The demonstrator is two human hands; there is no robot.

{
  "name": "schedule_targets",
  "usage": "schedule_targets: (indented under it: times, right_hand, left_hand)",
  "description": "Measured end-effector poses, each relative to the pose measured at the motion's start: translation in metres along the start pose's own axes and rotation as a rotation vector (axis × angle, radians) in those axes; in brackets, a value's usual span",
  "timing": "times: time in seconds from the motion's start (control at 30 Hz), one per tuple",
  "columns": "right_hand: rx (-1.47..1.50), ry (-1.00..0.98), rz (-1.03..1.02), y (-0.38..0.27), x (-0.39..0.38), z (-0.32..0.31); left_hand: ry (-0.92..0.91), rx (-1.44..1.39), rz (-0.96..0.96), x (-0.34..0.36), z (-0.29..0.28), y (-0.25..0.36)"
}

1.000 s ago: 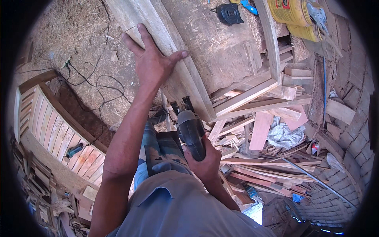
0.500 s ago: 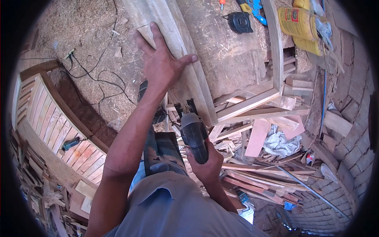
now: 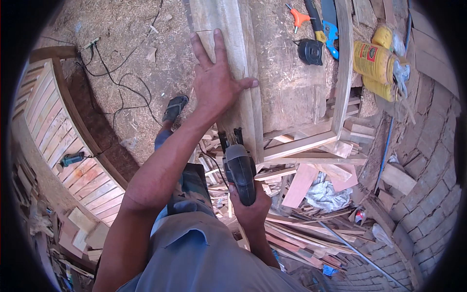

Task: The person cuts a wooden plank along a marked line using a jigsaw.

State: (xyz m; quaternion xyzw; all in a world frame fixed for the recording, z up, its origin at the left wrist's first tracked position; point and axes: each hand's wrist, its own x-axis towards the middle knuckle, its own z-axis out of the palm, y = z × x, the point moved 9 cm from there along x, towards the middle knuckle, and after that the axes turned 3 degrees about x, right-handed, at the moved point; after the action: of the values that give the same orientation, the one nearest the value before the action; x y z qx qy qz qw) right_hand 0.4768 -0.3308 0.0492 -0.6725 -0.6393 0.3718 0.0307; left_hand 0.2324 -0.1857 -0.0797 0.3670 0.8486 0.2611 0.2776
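My left hand lies on a long wooden board, its fingers spread and its thumb reaching across the board's raised right-hand strip. A thin dark line crosses the board just beyond the fingertips. Below it, my right hand is wrapped round the body of a dark grey and black power tool that looks like a jigsaw. The tool's black front plate meets the board's near end, beside the right-hand strip. Its blade is too small to make out.
At the far right lie an orange-handled tool, a black tape measure, a blue-handled tool and yellow plastic jars. Offcuts pile up below the wooden frame. A slatted panel with a green power tool stands left, near a black cord.
The view has shifted, so the board and the tools at the far right sit differently in it. The jigsaw's front is now closer against the board's end. My left hand stays flat on the board.
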Motion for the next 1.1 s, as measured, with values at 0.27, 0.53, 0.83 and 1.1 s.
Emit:
schedule_targets:
  times: [0.27, 0.53, 0.83, 1.1]
  right_hand:
    - [0.025, -0.013, -0.003, 0.0, 0.003, -0.003]
    - [-0.04, -0.051, -0.054, -0.006, 0.01, -0.007]
    - [-0.12, -0.121, -0.041, -0.013, 0.021, -0.013]
    - [-0.17, -0.16, -0.096, -0.015, 0.032, -0.016]
  left_hand:
    - [-0.078, -0.015, -0.057, 0.001, 0.001, -0.001]
    - [-0.089, -0.06, -0.066, 0.0, 0.002, -0.003]
    - [-0.122, -0.034, -0.083, 0.0, 0.001, -0.002]
    - [-0.116, -0.033, -0.089, 0.004, 0.004, -0.003]
